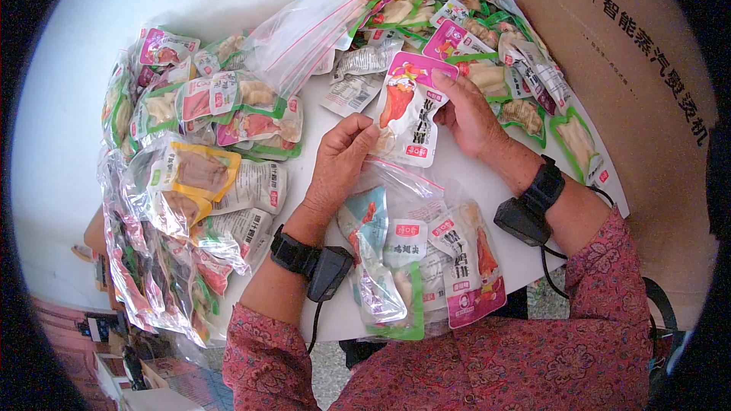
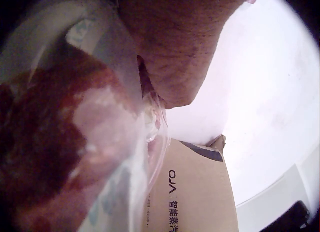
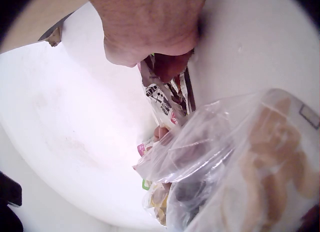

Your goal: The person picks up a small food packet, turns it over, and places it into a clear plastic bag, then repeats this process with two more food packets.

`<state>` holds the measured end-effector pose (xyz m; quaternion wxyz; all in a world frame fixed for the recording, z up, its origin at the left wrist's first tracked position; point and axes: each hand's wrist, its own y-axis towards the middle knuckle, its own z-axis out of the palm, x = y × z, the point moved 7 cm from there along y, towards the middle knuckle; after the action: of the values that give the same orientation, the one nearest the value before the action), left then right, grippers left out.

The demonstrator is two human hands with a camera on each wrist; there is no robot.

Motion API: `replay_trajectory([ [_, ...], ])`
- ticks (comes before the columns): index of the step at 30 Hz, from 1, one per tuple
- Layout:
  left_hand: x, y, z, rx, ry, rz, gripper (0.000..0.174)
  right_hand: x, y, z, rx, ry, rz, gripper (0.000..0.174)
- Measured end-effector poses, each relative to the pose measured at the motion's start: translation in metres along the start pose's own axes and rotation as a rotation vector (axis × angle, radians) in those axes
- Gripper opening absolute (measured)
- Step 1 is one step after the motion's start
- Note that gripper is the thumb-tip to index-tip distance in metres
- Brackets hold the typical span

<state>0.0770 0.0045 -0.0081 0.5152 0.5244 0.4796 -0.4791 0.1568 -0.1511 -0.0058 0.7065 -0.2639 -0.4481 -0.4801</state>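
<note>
Both hands hold a white and pink snack pouch [image 1: 411, 110] with a picture of reddish meat on it, over the middle of the table in the head view. My left hand [image 1: 344, 152] pinches its lower left edge between thumb and curled fingers. At its upper right edge, my right hand [image 1: 474, 116] grips it with the thumb across the front. Just below lies a clear zip bag [image 1: 403, 183] with several pouches in it, among them a blue one [image 1: 369, 236] and another pink and white one [image 1: 470, 262]. In the right wrist view the right hand [image 3: 150, 27] partly hides the held pouch.
Filled clear bags of pouches [image 1: 190, 175] are heaped along the left of the white table [image 1: 320, 118]. More pouches [image 1: 495, 53] pile up at the back right. A clear zip bag [image 1: 301, 34] lies at the back. A large cardboard box [image 1: 640, 129] stands at the right.
</note>
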Motion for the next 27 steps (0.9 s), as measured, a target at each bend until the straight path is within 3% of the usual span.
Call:
replay_trajectory([
  [16, -0.006, -0.001, 0.001, -0.050, 0.077, 0.027, 0.010, 0.000, 0.002, -0.005, -0.029, -0.046, -0.013, 0.025],
  [22, -0.032, -0.006, -0.004, -0.129, 0.077, 0.142, 0.011, 0.000, 0.007, -0.011, -0.077, -0.059, -0.080, 0.023],
  [24, -0.047, -0.009, 0.001, -0.065, 0.321, 0.330, 0.016, 0.001, 0.006, -0.013, -0.102, -0.055, -0.094, 0.022],
  [25, -0.051, -0.009, 0.003, -0.061, 0.323, 0.330, 0.016, 0.002, 0.006, -0.015, -0.125, -0.052, -0.109, 0.022],
  [27, -0.071, -0.017, 0.024, 0.032, 0.755, 0.559, 0.017, -0.002, 0.010, -0.018, -0.119, -0.081, -0.100, 0.021],
])
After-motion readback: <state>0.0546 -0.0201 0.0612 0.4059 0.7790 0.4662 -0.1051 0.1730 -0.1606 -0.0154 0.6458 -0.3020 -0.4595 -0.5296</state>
